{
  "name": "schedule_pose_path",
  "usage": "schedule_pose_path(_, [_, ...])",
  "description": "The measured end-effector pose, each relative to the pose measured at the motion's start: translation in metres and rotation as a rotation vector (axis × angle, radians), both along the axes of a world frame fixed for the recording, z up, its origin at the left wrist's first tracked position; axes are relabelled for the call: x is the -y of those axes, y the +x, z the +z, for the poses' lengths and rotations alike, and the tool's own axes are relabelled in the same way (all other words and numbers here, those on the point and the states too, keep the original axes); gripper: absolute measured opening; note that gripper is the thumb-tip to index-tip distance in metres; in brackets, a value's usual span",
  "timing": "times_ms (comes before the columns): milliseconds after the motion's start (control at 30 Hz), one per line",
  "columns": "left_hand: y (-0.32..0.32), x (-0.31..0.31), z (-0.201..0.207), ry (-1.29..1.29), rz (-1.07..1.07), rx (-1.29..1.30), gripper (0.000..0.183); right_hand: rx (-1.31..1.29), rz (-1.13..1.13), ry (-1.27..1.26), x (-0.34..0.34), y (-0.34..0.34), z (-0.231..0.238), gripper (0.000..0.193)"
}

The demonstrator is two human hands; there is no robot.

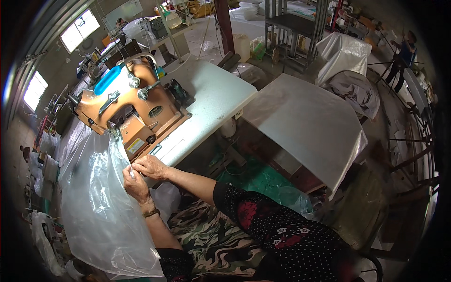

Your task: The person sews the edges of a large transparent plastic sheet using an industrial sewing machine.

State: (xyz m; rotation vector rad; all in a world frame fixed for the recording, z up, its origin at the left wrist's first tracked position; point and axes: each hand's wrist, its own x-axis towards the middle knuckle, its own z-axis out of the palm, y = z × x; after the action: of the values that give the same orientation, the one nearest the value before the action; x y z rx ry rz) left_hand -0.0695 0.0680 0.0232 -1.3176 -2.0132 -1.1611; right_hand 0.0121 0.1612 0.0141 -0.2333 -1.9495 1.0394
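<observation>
An orange-brown industrial sewing machine (136, 101) with a blue top cover stands on a pale worktable (206, 98). A large clear plastic sheet (101, 197) hangs down at the left, its upper edge running up to the machine's needle area. My left hand (136, 185) is closed on the sheet's edge just in front of the machine. Right beside it, my right hand (151, 167) pinches the same edge, its fingers touching or nearly touching the left ones. Whether the sheet is one layer or a bag cannot be told.
To the right, a stack of translucent plastic sheets (305, 127) lies on a lower surface. Green plastic (256, 181) sits beneath the table. A dark metal rack (293, 26) and a red post (224, 28) stand behind. Far right, another person (405, 56) stands by thin poles.
</observation>
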Motion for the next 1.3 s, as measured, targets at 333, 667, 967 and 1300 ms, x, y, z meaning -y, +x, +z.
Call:
schedule_pose_path(333, [-0.002, 0.000, -0.001, 0.012, -0.023, -0.023, 0.016, 0.002, -0.007, 0.029, -0.001, -0.004, -0.004, 0.035])
schedule_pose_path(667, [0.002, 0.001, 0.003, -0.012, -0.004, -0.015, 0.017, -0.063, -0.044, 0.045, -0.001, -0.010, -0.008, 0.039])
schedule_pose_path(967, [-0.002, 0.000, -0.001, -0.015, -0.011, -0.025, 0.016, 0.010, -0.036, 0.098, -0.002, -0.006, -0.007, 0.031])
schedule_pose_path(1300, [0.001, -0.002, 0.004, -0.016, -0.016, -0.024, 0.016, 0.040, -0.042, 0.140, -0.009, -0.013, -0.014, 0.027])
